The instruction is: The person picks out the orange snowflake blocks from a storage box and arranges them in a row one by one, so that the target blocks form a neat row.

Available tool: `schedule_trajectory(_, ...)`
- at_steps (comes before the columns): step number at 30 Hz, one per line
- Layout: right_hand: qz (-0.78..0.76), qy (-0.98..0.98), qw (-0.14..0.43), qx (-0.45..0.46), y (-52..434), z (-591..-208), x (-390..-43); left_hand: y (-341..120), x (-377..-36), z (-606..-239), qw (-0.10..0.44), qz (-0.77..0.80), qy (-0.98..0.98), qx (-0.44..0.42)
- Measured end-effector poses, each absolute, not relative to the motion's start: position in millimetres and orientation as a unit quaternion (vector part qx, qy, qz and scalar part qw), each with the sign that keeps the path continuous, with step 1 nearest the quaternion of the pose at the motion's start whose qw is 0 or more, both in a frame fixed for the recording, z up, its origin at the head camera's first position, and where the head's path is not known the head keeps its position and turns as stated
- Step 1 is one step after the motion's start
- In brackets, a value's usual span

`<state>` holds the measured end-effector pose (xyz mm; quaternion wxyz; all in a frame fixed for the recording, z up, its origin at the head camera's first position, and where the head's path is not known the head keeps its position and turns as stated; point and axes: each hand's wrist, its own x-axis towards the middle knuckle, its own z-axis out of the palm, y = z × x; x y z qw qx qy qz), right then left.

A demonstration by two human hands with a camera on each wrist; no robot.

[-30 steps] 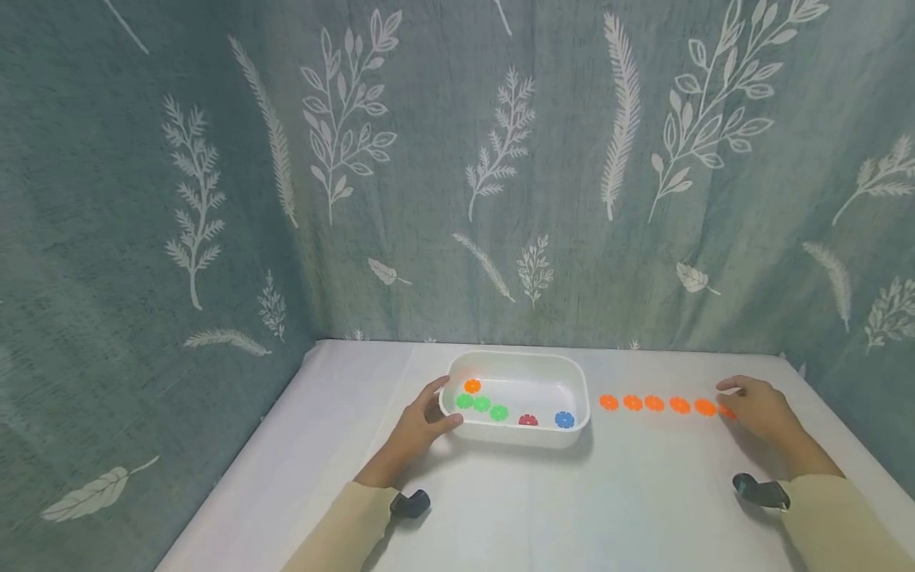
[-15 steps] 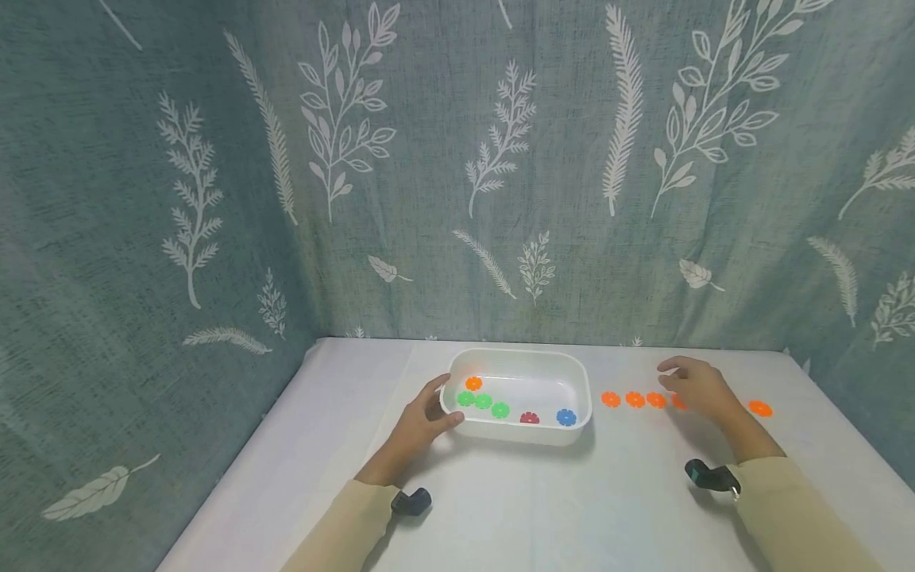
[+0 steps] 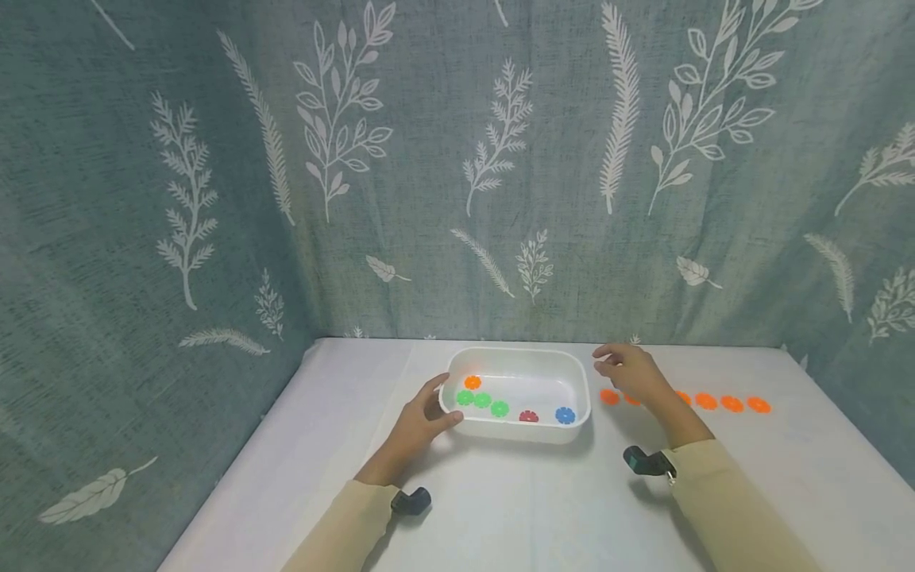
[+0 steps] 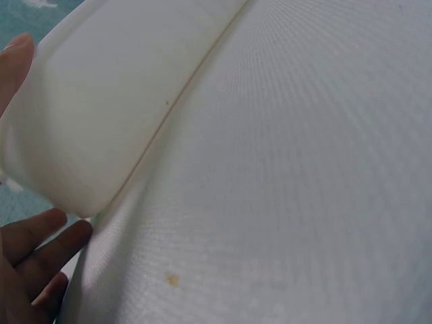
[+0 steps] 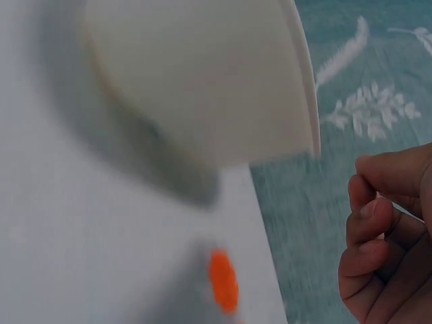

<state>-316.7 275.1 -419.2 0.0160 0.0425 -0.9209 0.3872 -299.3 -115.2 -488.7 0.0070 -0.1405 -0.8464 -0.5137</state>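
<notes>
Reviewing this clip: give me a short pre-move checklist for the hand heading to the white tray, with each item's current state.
1. Left hand steadies the white tray at its left end: ok.
2. Right hand is empty, fingers loosely curled: ok in the right wrist view.
3. Path to the tray is clear of the row of orange discs: not ok, the hand hovers over the row's left end.
4. Lone orange disc in the tray is in plain sight: ok.
5. Green discs, red disc and blue disc lie apart from it: ok.
</notes>
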Motion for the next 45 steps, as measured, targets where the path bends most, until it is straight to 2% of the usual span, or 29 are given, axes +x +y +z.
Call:
schedule_trajectory(10, 0.410, -0.910, 0.017, 0.063, 229.1, -415.0, -325.1, -115.4, -301.1, -491.2, 0.020, -0.508, -0.849, -0.142)
schedule_trajectory(26, 0.440, -0.892, 0.013, 0.107, 181.8, -413.3, -339.6, -115.7, -304.0, -492.2, 0.022, -0.497, -0.858, -0.128)
schedule_trajectory(45, 0.421, -0.895, -0.020, 0.145, 121.8, -420.9, -352.8, -116.4, -303.1, -492.4, 0.008, -0.517, -0.844, -0.143)
